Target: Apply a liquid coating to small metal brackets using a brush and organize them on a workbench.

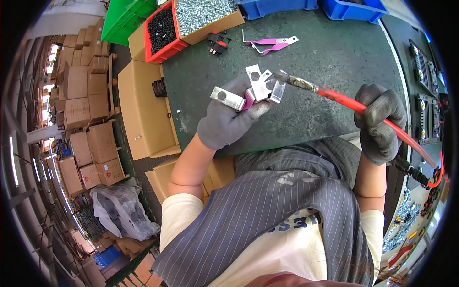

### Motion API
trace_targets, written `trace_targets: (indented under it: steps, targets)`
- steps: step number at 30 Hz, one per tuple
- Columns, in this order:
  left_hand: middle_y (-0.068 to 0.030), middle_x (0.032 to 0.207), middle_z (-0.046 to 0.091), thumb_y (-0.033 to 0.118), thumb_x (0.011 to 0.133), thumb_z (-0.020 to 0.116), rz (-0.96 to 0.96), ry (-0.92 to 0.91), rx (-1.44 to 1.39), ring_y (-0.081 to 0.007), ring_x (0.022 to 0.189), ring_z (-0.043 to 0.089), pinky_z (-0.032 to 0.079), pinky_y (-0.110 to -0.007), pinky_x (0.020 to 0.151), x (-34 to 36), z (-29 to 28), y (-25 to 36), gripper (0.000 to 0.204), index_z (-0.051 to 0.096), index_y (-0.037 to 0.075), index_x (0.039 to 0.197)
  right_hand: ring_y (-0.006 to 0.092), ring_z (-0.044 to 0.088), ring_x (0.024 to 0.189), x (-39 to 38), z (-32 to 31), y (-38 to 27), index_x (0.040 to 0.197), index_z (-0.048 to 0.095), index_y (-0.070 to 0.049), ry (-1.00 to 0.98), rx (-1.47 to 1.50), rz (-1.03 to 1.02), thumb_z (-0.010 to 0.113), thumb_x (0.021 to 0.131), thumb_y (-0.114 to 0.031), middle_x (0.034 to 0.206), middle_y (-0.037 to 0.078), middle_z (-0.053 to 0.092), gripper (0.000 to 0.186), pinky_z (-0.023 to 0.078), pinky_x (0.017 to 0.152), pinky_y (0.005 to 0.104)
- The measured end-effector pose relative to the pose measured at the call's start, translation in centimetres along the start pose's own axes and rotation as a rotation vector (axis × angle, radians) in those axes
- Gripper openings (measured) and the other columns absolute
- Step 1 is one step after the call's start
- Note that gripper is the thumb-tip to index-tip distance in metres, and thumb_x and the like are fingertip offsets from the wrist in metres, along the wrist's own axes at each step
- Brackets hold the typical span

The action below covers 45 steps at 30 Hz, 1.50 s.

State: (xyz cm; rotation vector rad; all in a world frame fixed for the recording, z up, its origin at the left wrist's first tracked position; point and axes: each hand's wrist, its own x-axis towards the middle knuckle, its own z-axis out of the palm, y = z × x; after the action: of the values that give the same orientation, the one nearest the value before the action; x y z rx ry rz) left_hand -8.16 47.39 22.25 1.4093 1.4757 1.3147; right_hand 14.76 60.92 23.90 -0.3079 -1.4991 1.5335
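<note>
My left hand (pixel 227 122), in a grey glove, holds a cluster of bent silver metal brackets (pixel 256 83) with holes and pink sleeves. My right hand (pixel 380 122), also gloved, is closed round a red rod or tube (pixel 337 98) whose worn metal end reaches left, right beside the brackets; whether it touches them I cannot tell. Beyond the brackets, two more pink-and-silver bent pieces (pixel 272 45) lie on the dark green worktop (pixel 325 57), near a small black-and-red part (pixel 217 44).
A red bin of black fasteners (pixel 161 33), a carton of silver fasteners (pixel 205 16), a green crate (pixel 119 19) and blue bins (pixel 351 8) line the back. An open carton (pixel 138 110) stands left, stacked boxes (pixel 79 95) beyond. Black fixtures (pixel 423 119) stand right.
</note>
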Motion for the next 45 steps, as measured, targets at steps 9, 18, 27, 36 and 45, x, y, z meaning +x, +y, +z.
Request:
trace_targets:
  steps: [9,18,27,36,45]
  targets:
    - [-0.0113,0.097,0.061,0.011,0.079,0.064,0.118,-0.029,0.185,-0.0181,0.084,0.059,0.046,-0.031,0.076,-0.5,-1.0,0.1,0.029,0.056,-0.001,0.104,0.0120,0.036,0.051,-0.3,0.6,-1.5,0.064,0.047,-0.010,0.036,-0.094,-0.048,0.062,0.066,-0.024,0.057,0.002,0.043,0.020,0.026,0.050,0.0266]
    - [-0.0069,0.080,0.054,0.013,0.070,0.068,0.077,-0.071,0.382,-0.0215,0.069,0.053,0.043,-0.031,0.064,1.6,-3.1,-0.5,0.026,0.058,0.005,0.093,0.0108,0.041,0.052,-1.1,-0.7,0.1,0.068,0.048,-0.003,0.153,-0.116,0.082,0.054,0.062,-0.011,0.060,0.003,0.044,0.011,0.030,0.046,0.0222]
    - [-0.0091,0.092,0.054,0.006,0.069,0.065,0.162,-0.682,0.862,-0.0284,0.088,0.050,0.043,-0.037,0.078,5.0,-5.6,-4.2,0.019,0.063,0.011,0.087,0.0072,0.038,0.052,-2.7,-2.6,2.3,0.082,0.050,-0.005,0.215,0.246,0.367,0.058,0.069,-0.021,0.068,0.003,0.046,0.022,0.028,0.045,0.0194]
    - [-0.0077,0.099,0.058,0.014,0.078,0.060,0.149,-0.206,0.574,-0.0201,0.089,0.055,0.045,-0.035,0.074,2.0,-4.3,-5.6,0.023,0.056,0.004,0.098,0.0078,0.035,0.049,-2.8,-2.0,2.6,0.085,0.050,-0.004,0.150,0.384,0.343,0.055,0.077,-0.029,0.065,0.004,0.047,0.026,0.026,0.044,0.0197]
    - [-0.0093,0.088,0.059,0.010,0.085,0.054,-0.031,0.078,-0.131,-0.0115,0.074,0.057,0.047,-0.025,0.064,-0.9,0.5,-2.7,0.027,0.049,-0.001,0.109,0.0081,0.032,0.049,-2.0,0.3,0.8,0.074,0.045,-0.009,0.045,0.212,0.234,0.059,0.074,-0.030,0.062,0.002,0.041,0.025,0.025,0.048,0.0218]
